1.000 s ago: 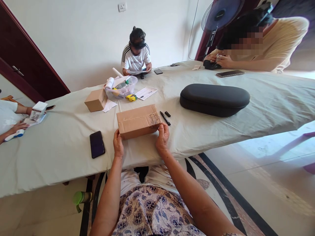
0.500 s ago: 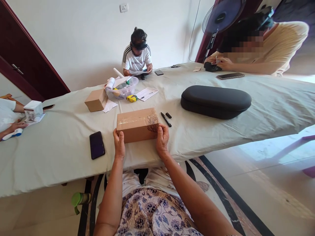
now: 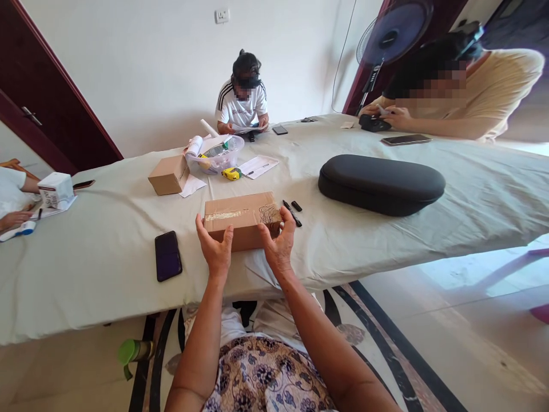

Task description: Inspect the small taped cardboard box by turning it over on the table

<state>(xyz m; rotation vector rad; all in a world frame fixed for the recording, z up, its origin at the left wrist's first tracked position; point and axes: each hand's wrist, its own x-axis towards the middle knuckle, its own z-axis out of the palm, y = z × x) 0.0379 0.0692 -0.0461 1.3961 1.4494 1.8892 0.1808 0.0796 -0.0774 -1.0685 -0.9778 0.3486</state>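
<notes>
A brown cardboard box (image 3: 240, 213) lies on the cloth in front of me, with shiny tape along its top and black scribbles on its right end. Around its near left corner is my left hand (image 3: 217, 247), fingers beside the end and thumb spread in front of the near face. My right hand (image 3: 278, 243) flanks the near right corner in the same way, thumb and fingers apart. Whether the palms press on the box is not visible. An uncapped black marker (image 3: 292, 213) and its cap (image 3: 297, 205) lie just right of the box.
A dark phone (image 3: 168, 256) lies to the left, a black hard case (image 3: 381, 184) to the right. Further back are another carton (image 3: 168, 175), a plastic basket (image 3: 234, 150) and a yellow tape measure (image 3: 232, 173). Several people sit around the cloth-covered table (image 3: 107, 274).
Both thumbs have moved inward from the box's near corners to in front of its near face, and the hands have spread. The box stays in about the same place.
</notes>
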